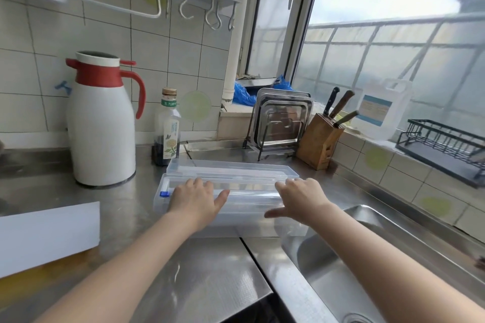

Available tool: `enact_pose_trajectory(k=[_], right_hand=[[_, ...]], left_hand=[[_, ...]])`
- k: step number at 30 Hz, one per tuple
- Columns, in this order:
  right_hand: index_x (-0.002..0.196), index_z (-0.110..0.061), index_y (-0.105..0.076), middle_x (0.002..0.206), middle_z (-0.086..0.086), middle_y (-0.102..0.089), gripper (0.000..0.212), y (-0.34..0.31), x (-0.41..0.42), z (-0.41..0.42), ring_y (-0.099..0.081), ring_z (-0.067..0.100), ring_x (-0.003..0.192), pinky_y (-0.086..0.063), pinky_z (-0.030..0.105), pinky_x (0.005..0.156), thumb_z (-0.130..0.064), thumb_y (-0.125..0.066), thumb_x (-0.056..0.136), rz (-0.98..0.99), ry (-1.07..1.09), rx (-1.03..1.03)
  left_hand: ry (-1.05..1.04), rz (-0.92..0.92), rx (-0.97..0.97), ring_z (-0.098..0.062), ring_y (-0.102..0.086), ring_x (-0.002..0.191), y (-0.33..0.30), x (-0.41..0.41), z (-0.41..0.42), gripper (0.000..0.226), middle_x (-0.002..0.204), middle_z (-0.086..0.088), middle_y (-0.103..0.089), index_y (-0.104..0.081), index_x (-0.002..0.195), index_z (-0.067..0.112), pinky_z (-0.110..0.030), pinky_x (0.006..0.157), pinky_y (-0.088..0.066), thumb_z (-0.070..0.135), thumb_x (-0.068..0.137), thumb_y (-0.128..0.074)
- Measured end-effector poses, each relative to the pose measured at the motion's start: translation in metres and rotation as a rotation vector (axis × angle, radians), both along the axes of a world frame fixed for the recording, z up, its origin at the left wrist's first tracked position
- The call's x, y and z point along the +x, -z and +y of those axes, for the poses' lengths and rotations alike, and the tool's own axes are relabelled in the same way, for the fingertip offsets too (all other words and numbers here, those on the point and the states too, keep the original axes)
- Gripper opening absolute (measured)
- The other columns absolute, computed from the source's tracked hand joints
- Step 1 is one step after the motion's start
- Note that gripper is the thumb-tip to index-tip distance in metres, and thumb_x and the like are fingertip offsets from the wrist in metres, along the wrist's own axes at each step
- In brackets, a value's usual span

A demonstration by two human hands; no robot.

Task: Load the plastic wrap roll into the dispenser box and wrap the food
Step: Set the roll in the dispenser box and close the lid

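Note:
A long clear plastic dispenser box [236, 220] lies on the steel counter with its lid [231, 166] folded open toward the wall. A plastic wrap roll [252, 189] lies lengthwise inside it, and a small blue slider [164, 193] shows at the box's left end. My left hand [195, 198] rests palm down over the left part of the roll, fingers spread. My right hand [299, 199] rests the same way over the right part, thumb out over the front wall. No food is in view.
A white and red thermos jug [101, 123] and a sauce bottle [168, 128] stand behind the box at left. Steel trays [280, 118] in a rack and a knife block [319, 141] stand behind at right. The sink [367, 257] is at right, a white box [47, 236] at left.

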State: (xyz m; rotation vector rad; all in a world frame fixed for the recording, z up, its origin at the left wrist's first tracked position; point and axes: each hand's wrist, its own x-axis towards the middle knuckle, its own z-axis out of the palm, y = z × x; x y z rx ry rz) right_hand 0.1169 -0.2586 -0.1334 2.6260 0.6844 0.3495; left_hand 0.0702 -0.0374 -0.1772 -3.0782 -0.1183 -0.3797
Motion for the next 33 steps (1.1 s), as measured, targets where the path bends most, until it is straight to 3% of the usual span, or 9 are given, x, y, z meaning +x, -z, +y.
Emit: enact_pose_trajectory(k=[3, 5, 7, 10, 15, 21, 24, 28, 33], right_hand=[[0.116, -0.015, -0.055, 0.118, 0.005, -0.06, 0.071, 0.002, 0.004, 0.003, -0.056, 0.025, 0.108, -0.043, 0.037, 0.085, -0.075, -0.044, 0.078, 0.237, -0.001, 0.261], [0.126, -0.018, -0.052, 0.129, 0.005, -0.055, 0.067, 0.006, 0.007, 0.004, -0.049, 0.024, 0.12, -0.038, 0.037, 0.1, -0.069, -0.044, 0.083, 0.422, 0.014, 0.362], [0.121, -0.017, -0.056, 0.127, 0.007, -0.056, 0.056, 0.008, 0.009, 0.005, -0.048, 0.026, 0.122, -0.037, 0.039, 0.101, -0.061, -0.036, 0.092, 0.461, 0.003, 0.474], [0.103, -0.011, -0.059, 0.111, 0.011, -0.061, 0.054, 0.011, 0.013, 0.008, -0.052, 0.029, 0.11, -0.039, 0.04, 0.094, -0.05, -0.022, 0.099, 0.415, 0.041, 0.522], [0.123, -0.026, -0.053, 0.125, 0.006, -0.058, 0.047, 0.033, 0.01, 0.014, -0.051, 0.027, 0.118, -0.033, 0.039, 0.1, -0.047, -0.018, 0.101, 0.215, 0.091, 0.423], [0.115, -0.022, -0.054, 0.112, 0.005, -0.058, 0.041, 0.04, 0.008, 0.013, -0.051, 0.026, 0.107, -0.034, 0.036, 0.089, -0.044, -0.023, 0.101, 0.071, 0.073, 0.493], [0.113, -0.02, -0.055, 0.11, 0.003, -0.058, 0.038, 0.044, 0.007, 0.013, -0.051, 0.025, 0.105, -0.035, 0.035, 0.087, -0.042, -0.028, 0.1, 0.021, 0.061, 0.536], [0.118, -0.019, -0.057, 0.114, 0.004, -0.056, 0.041, 0.045, 0.009, 0.012, -0.05, 0.024, 0.109, -0.037, 0.035, 0.091, -0.045, -0.031, 0.099, 0.026, 0.044, 0.568], [0.112, -0.023, -0.06, 0.109, 0.004, -0.052, 0.039, 0.045, 0.007, 0.012, -0.048, 0.025, 0.103, -0.035, 0.034, 0.087, -0.042, -0.028, 0.1, 0.013, 0.059, 0.518]], left_hand=[[-0.004, -0.049, 0.008, -0.025, -0.049, 0.112, 0.004, 0.002, -0.001, 0.062, 0.12, -0.01, -0.053, -0.049, 0.122, 0.014, -0.036, 0.085, -0.043, 0.056, 0.096, -0.011], [-0.002, -0.09, 0.004, -0.025, -0.048, 0.112, 0.006, 0.004, 0.0, 0.062, 0.12, -0.01, -0.052, -0.05, 0.121, 0.014, -0.037, 0.086, -0.042, 0.056, 0.096, -0.012], [0.004, -0.146, 0.001, -0.024, -0.047, 0.109, 0.008, 0.004, 0.0, 0.065, 0.116, -0.008, -0.051, -0.054, 0.118, 0.013, -0.036, 0.086, -0.041, 0.056, 0.095, -0.012], [0.004, -0.218, -0.004, -0.022, -0.047, 0.102, 0.009, 0.002, -0.001, 0.068, 0.109, -0.006, -0.051, -0.06, 0.109, 0.012, -0.034, 0.081, -0.04, 0.056, 0.094, -0.011], [0.012, -0.26, -0.031, -0.022, -0.05, 0.099, 0.012, 0.002, 0.0, 0.055, 0.107, -0.005, -0.052, -0.055, 0.106, 0.016, -0.033, 0.08, -0.041, 0.053, 0.095, -0.016], [0.013, -0.25, 0.014, -0.021, -0.061, 0.084, 0.013, -0.001, 0.0, 0.058, 0.09, -0.002, -0.066, -0.049, 0.104, 0.014, -0.034, 0.075, -0.041, 0.056, 0.094, -0.011], [-0.001, -0.251, 0.034, -0.022, -0.062, 0.087, 0.015, 0.001, 0.0, 0.059, 0.093, -0.003, -0.066, -0.047, 0.109, 0.014, -0.033, 0.066, -0.037, 0.058, 0.093, -0.01], [-0.014, -0.253, 0.031, -0.022, -0.053, 0.101, 0.016, 0.004, 0.0, 0.067, 0.107, -0.004, -0.059, -0.053, 0.112, 0.016, -0.035, 0.082, -0.038, 0.058, 0.091, -0.005], [-0.012, -0.273, 0.017, -0.022, -0.049, 0.097, 0.015, 0.003, 0.001, 0.068, 0.101, -0.004, -0.056, -0.061, 0.1, 0.016, -0.034, 0.082, -0.037, 0.056, 0.092, -0.008]])
